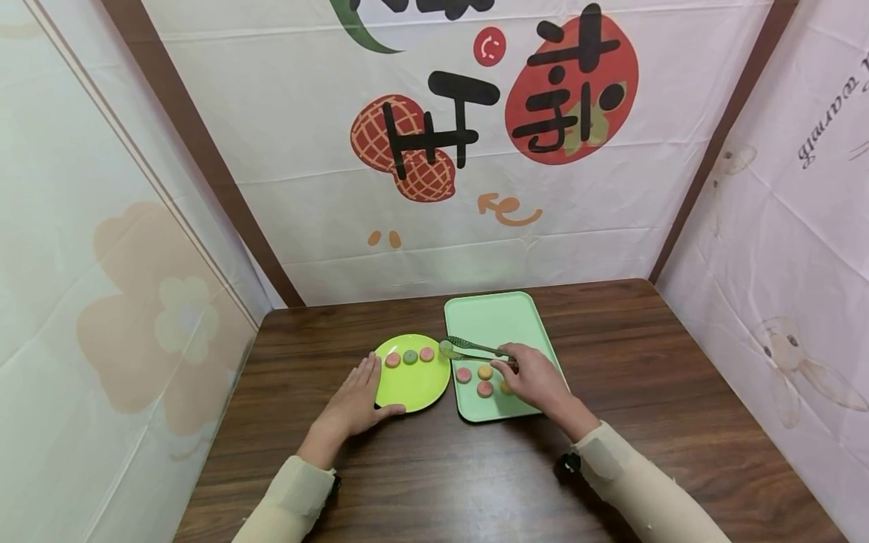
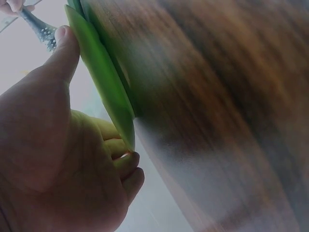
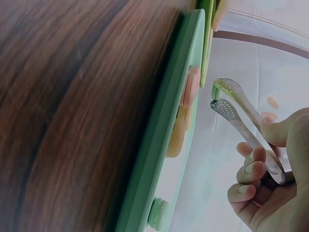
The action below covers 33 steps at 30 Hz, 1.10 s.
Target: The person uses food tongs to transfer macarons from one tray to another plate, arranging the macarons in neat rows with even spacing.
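My left hand (image 1: 356, 396) lies against the left side of the yellow-green plate (image 1: 414, 392), its fingers fairly straight along the rim and the thumb at the front edge. On the plate sit a pink macaron (image 1: 393, 360), a green macaron (image 1: 410, 357) and another pink macaron (image 1: 426, 354) in a row. My right hand (image 1: 536, 377) grips metal tongs (image 3: 246, 116), thumb on one arm and fingers curled round the other. Between the perforated tips is a green macaron (image 3: 215, 92), held over the plate's right rim beside the tray.
The pale green tray (image 1: 498, 320) stands right of the plate, their edges close together. Several macarons lie on its near half: pink (image 1: 463, 375), yellow (image 1: 485, 372) and a green one (image 3: 158, 213). Brown wooden table (image 1: 434, 483) surrounds both; printed cloth walls (image 1: 326, 226) rise behind and beside.
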{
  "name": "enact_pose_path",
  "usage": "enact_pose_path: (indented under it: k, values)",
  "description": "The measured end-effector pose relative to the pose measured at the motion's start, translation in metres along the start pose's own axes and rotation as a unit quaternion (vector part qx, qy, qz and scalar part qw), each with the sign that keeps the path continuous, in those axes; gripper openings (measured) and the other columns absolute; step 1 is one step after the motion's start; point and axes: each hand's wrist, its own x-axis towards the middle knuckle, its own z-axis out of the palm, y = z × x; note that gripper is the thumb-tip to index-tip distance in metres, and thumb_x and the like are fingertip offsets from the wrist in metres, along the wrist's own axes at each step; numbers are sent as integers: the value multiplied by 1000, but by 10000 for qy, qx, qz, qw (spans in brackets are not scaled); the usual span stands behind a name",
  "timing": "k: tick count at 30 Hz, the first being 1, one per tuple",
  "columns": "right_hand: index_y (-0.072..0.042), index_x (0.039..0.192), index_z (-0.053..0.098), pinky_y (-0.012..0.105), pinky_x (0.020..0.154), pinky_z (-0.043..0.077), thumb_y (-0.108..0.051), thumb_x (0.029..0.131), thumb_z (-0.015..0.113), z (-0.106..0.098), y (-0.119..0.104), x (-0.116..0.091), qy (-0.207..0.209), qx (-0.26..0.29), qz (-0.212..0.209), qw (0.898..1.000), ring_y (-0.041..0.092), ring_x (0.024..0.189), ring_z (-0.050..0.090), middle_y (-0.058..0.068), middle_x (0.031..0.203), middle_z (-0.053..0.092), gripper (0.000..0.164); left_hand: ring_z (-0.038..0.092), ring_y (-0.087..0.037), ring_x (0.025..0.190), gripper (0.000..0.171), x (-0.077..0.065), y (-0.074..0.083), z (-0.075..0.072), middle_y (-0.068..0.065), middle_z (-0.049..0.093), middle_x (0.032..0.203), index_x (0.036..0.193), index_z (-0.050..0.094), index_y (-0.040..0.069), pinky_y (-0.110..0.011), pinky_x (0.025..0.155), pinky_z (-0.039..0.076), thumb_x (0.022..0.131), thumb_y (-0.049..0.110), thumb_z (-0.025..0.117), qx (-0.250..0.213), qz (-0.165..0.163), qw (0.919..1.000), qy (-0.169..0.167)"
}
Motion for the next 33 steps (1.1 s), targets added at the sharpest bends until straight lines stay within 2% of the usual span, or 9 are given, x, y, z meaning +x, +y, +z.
enact_pose_path:
  k: [4, 13, 23, 33]
  values:
    - [-1, 123, 76, 37, 68, 56, -29, 105, 74, 3, -4, 1, 10, 32, -114, 9999, 11, 75, 64, 4, 97, 74, 33, 14, -45, 163, 117, 0, 0, 0, -31, 10, 176, 168, 15, -10, -56, 133, 18, 97, 68, 68, -15, -2, 10000, 1]
    - [-2, 122, 76, 41, 71, 61, -26, 104, 75, 8, -12, 2, 47, 144, -177, 9997, 18, 82, 71, 8, 104, 76, 31, 14, -45, 163, 117, 0, -1, 1, -30, 10, 176, 168, 14, -9, -56, 133, 18, 97, 68, 67, -15, 7, 10000, 2]
    - [-4, 122, 76, 36, 68, 60, -27, 104, 75, 15, -20, 1, 34, 115, -326, 9994, 13, 78, 69, 4, 100, 75, 29, 14, -45, 164, 118, -1, 0, 1, -30, 10, 176, 168, 14, -9, -55, 133, 18, 97, 69, 67, 6, -5, 10000, -38]
    - [-3, 120, 76, 37, 67, 59, -29, 104, 75, 20, -26, 2, -20, 152, -405, 9991, 13, 77, 68, 4, 98, 75, 30, 14, -45, 164, 116, -2, 0, -1, -30, 10, 176, 168, 15, -10, -55, 133, 18, 98, 67, 67, 14, 2, 10000, -26]
